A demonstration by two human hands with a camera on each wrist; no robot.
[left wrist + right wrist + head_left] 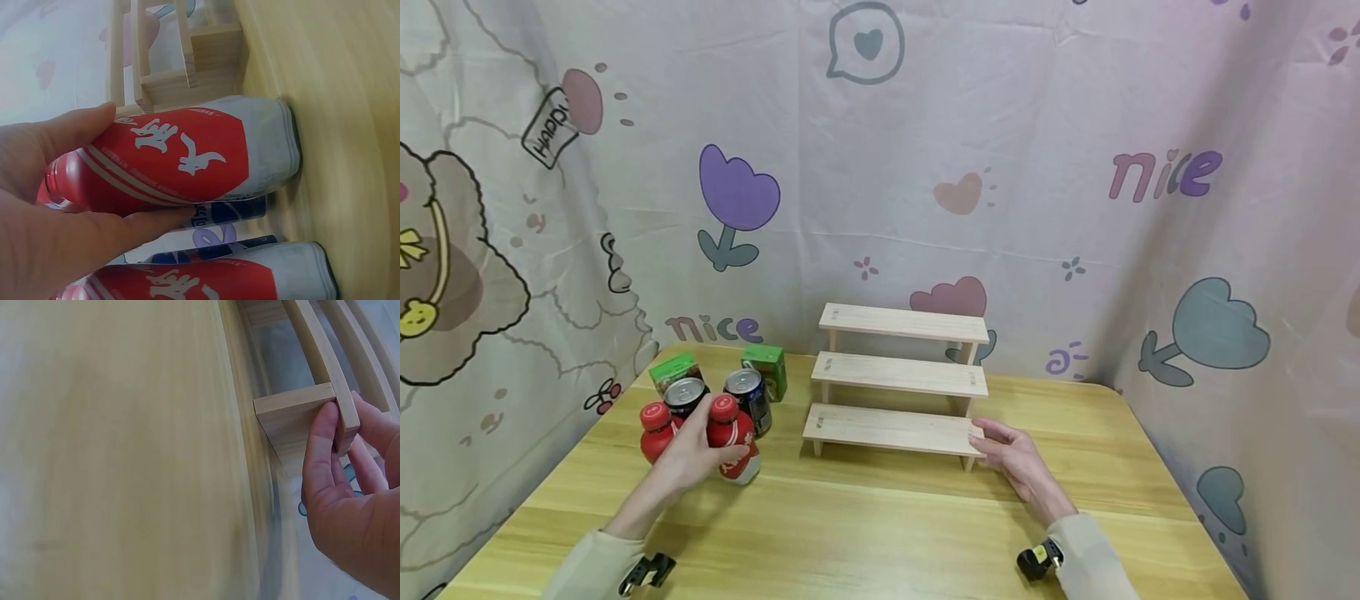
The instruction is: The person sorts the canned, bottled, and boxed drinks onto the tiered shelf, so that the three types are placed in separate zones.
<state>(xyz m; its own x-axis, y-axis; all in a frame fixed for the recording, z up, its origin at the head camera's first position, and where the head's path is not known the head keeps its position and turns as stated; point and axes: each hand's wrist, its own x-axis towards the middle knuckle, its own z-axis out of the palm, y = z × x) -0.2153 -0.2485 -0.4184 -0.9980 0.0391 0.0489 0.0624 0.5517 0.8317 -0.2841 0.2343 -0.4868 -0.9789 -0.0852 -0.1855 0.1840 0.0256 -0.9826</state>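
My left hand [687, 457] grips a red bottle [732, 429] with a red cap and pale base, thumb and fingers around its upper body. In the left wrist view, the label of this bottle [181, 156] carries white characters; whether its base touches the table I cannot tell. A matching red bottle [657, 440] stands just left of it, partly behind the hand. At the right end of a three-step wooden display stand [887, 429], my right hand [1017, 465] pinches the lowest board [342, 419] between thumb and fingers.
Behind the bottles stand two dark cans, a left can [687, 393] and a right can [751, 402]. Farther back are two green boxes, one at left [675, 369] and one at right [765, 367]. A patterned curtain [880, 208] encloses the wooden table [865, 533].
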